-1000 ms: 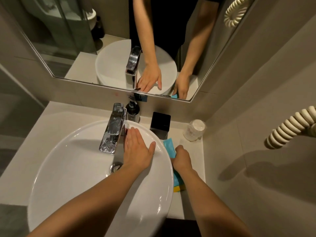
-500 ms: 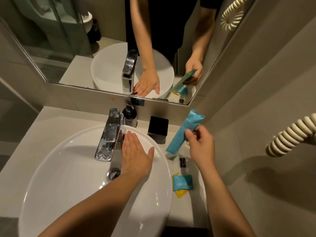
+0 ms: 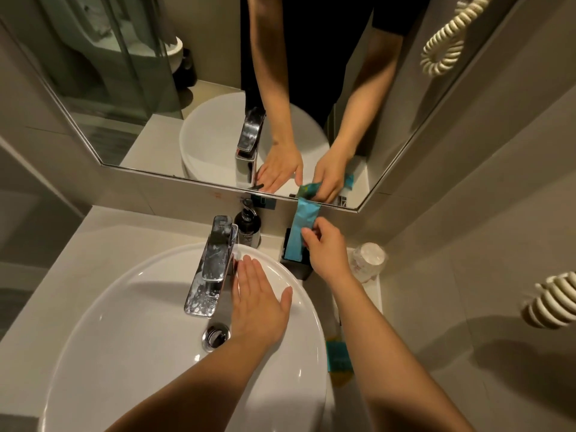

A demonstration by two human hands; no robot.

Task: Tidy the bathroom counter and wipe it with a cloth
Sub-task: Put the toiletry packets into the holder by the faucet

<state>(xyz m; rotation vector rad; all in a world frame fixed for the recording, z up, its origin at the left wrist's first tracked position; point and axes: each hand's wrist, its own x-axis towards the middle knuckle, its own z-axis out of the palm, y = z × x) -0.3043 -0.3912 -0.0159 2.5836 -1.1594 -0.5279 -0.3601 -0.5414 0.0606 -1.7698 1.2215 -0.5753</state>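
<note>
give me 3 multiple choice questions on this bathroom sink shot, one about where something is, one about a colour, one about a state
1. Where is the soap pump bottle?
A. behind the tap, by the wall
B. inside the basin
C. on the floor

2. What colour is the packet in the right hand?
A. red
B. teal blue
C. white

3. What is the left hand doing?
A. gripping the tap
B. lying flat and open on the basin rim
C. holding a cloth

Answers:
1. A, the dark bottle stands on the counter just behind the tap, against the wall under the mirror.
2. B, the long packet pinched in the fingers over the black holder is teal blue.
3. B, the palm lies down on the basin with fingers straight and nothing in it.
</note>
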